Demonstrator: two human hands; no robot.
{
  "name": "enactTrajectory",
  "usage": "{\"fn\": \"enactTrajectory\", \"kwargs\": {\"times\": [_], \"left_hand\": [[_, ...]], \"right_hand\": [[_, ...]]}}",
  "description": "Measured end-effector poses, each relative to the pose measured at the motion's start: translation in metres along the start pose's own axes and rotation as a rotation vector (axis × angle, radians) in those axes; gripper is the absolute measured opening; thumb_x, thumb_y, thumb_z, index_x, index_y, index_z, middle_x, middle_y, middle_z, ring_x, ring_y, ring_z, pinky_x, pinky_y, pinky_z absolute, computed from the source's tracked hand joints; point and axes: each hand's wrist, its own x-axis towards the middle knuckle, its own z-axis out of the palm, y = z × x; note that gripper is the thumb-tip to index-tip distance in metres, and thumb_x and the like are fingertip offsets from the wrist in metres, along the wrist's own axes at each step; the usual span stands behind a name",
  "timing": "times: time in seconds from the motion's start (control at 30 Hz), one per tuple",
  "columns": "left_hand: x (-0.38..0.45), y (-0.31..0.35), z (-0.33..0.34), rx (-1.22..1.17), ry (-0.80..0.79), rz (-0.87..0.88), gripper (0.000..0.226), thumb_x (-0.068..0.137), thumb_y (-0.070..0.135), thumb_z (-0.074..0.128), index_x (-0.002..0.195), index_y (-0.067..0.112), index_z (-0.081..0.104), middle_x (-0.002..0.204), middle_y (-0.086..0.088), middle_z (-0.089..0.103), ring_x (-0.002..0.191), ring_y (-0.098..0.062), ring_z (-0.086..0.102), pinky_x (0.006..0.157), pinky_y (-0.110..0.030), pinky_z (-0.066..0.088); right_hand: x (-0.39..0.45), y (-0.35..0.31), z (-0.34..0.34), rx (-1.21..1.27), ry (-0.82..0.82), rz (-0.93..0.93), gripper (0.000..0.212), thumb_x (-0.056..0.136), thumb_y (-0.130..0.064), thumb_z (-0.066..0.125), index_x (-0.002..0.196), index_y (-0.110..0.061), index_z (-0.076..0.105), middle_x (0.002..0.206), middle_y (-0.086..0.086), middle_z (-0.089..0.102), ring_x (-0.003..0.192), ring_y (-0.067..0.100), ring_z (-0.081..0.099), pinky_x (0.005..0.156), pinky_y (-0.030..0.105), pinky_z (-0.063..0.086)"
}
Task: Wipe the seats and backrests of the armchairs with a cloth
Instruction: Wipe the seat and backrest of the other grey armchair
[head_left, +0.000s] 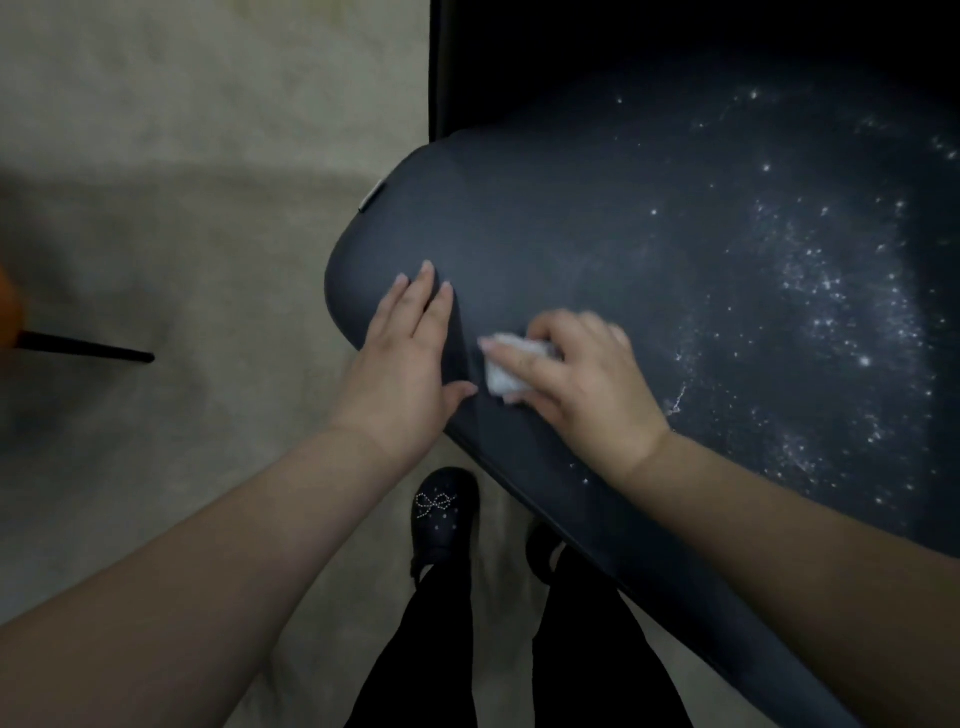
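Note:
The dark blue-grey armchair seat cushion (597, 223) fills the right of the head view, with white crumbs and dust (831, 312) scattered over its right half. My left hand (405, 364) rests flat, fingers straight, on the cushion's rounded front left corner. Just to its right, my right hand (576, 374) grips a small folded white cloth (506, 371) and presses it onto the cushion near the front edge. The black backrest (675, 47) rises dark at the top.
Beige carpet (182, 208) covers the floor to the left. A thin black furniture leg (88, 349) lies at the left edge under an orange blur. My black shoes (444, 514) and trousers stand against the cushion's front edge.

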Motion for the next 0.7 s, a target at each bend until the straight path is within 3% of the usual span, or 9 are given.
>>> {"fn": "enactTrajectory", "kwargs": {"times": [0.07,0.13,0.27,0.33,0.47,0.57,0.7], "left_hand": [[-0.001,-0.001,-0.001,0.020,-0.013,0.008,0.095,0.082,0.035,0.072,0.153,0.014,0.013,0.162,-0.001,-0.002,0.148,-0.019,-0.004,0.115,-0.023,-0.004],[-0.001,0.000,-0.001,0.028,-0.014,0.005,0.095,0.082,0.035,0.072,0.153,0.014,0.013,0.162,0.000,-0.001,0.148,-0.019,-0.003,0.116,-0.025,0.000],[-0.003,0.008,0.004,-0.003,0.014,-0.019,0.088,0.085,0.033,0.069,0.153,0.014,0.016,0.162,0.001,0.001,0.147,-0.017,-0.001,0.115,-0.026,0.004],[-0.004,0.014,0.009,-0.008,0.016,-0.011,0.087,0.085,0.032,0.068,0.153,0.014,0.016,0.162,0.002,0.002,0.147,-0.016,-0.001,0.116,-0.029,0.008],[-0.005,0.018,0.012,0.020,0.028,0.031,0.085,0.086,0.032,0.067,0.152,0.013,0.017,0.162,0.000,0.004,0.147,-0.018,0.000,0.113,-0.020,-0.004],[-0.005,0.017,0.011,0.064,0.020,0.045,0.087,0.085,0.035,0.068,0.152,0.012,0.018,0.161,-0.002,0.005,0.148,-0.020,0.001,0.115,-0.023,-0.002],[-0.004,0.022,0.012,0.096,0.029,0.029,0.087,0.085,0.038,0.068,0.152,0.011,0.019,0.161,-0.003,0.008,0.147,-0.022,0.004,0.115,-0.025,-0.001]], "right_hand": [[-0.030,0.011,-0.013,-0.041,-0.082,-0.105,0.039,0.081,-0.021,0.074,0.119,-0.026,0.068,0.097,0.011,0.063,0.081,0.031,0.058,0.072,0.039,0.041],[-0.041,0.032,-0.026,-0.109,-0.077,-0.095,0.037,0.083,-0.016,0.073,0.119,-0.025,0.069,0.094,0.014,0.063,0.078,0.033,0.058,0.068,0.039,0.042],[-0.005,0.052,-0.029,-0.095,0.166,0.251,0.040,0.080,-0.017,0.076,0.119,-0.020,0.068,0.092,0.021,0.057,0.079,0.039,0.054,0.070,0.042,0.043],[0.010,0.037,-0.017,-0.036,0.228,0.320,0.042,0.079,-0.020,0.076,0.119,-0.020,0.068,0.094,0.021,0.057,0.081,0.039,0.054,0.071,0.043,0.045],[-0.031,0.008,-0.006,-0.034,0.055,0.089,0.036,0.085,-0.028,0.065,0.121,-0.025,0.067,0.096,0.014,0.060,0.079,0.033,0.053,0.070,0.040,0.041],[-0.060,0.034,-0.025,-0.079,0.023,0.066,0.033,0.087,-0.027,0.062,0.119,-0.024,0.069,0.092,0.016,0.061,0.075,0.033,0.055,0.069,0.041,0.045],[-0.027,0.072,-0.037,-0.090,0.224,0.323,0.037,0.083,-0.019,0.070,0.120,-0.018,0.068,0.093,0.023,0.055,0.080,0.039,0.052,0.069,0.050,0.048]]}}
